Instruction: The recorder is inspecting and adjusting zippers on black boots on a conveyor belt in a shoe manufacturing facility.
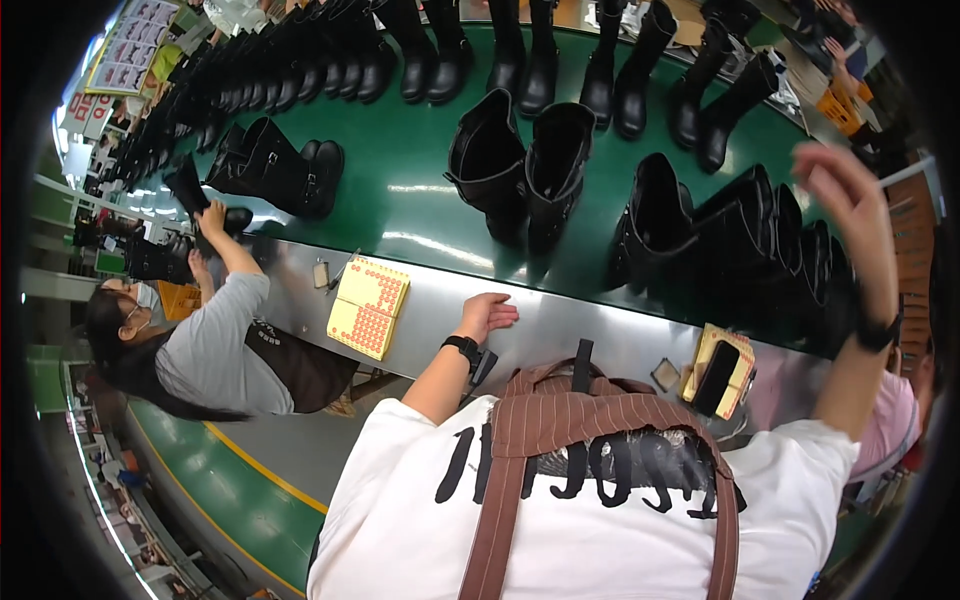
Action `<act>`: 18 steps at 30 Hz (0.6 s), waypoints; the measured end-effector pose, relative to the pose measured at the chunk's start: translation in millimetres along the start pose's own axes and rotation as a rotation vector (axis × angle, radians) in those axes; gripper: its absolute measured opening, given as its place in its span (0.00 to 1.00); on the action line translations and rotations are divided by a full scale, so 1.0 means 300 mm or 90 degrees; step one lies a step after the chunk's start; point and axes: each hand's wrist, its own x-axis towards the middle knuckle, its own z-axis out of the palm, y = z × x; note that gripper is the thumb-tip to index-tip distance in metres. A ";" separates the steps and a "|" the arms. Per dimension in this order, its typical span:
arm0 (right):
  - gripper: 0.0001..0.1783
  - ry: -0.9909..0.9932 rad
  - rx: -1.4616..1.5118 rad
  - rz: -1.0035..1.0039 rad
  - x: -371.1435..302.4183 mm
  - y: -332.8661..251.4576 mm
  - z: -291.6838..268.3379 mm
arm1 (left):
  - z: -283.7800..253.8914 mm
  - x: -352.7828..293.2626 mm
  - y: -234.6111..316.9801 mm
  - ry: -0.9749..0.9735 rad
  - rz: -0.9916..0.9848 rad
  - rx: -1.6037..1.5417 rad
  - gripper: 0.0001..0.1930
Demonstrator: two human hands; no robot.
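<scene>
My left hand (488, 315) rests over the metal strip at the table's near edge. Its fingers are loosely stretched and hold nothing. Raised at the right, my right hand (838, 185) is slightly blurred, its fingers extended with nothing visible in them. Below and beside it stands a row of black boots (735, 225) on the green tabletop (400, 200). A pair of tall black boots stands upright ahead of my left hand: the left boot (487, 160) and the right boot (556, 165) both have their openings toward me. Neither hand touches them.
Yellow sheets with red round stickers (368, 312) lie left of my left hand. A black phone (716, 378) rests on a yellow pad at right. Many boots (370, 65) line the far side. At left, a co-worker (225, 345) handles a black boot; someone in pink (885, 425) is at right.
</scene>
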 end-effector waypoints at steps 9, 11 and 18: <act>0.20 -0.366 -0.384 0.284 -0.722 0.306 0.756 | 0.043 -0.027 -0.088 0.046 0.158 0.124 0.11; 0.19 -0.368 -0.253 0.294 -0.822 0.366 0.831 | 0.044 -0.031 -0.099 0.043 0.173 0.134 0.11; 0.17 -0.286 -0.214 0.203 -0.904 0.335 0.880 | 0.047 -0.033 -0.101 0.044 0.178 0.129 0.10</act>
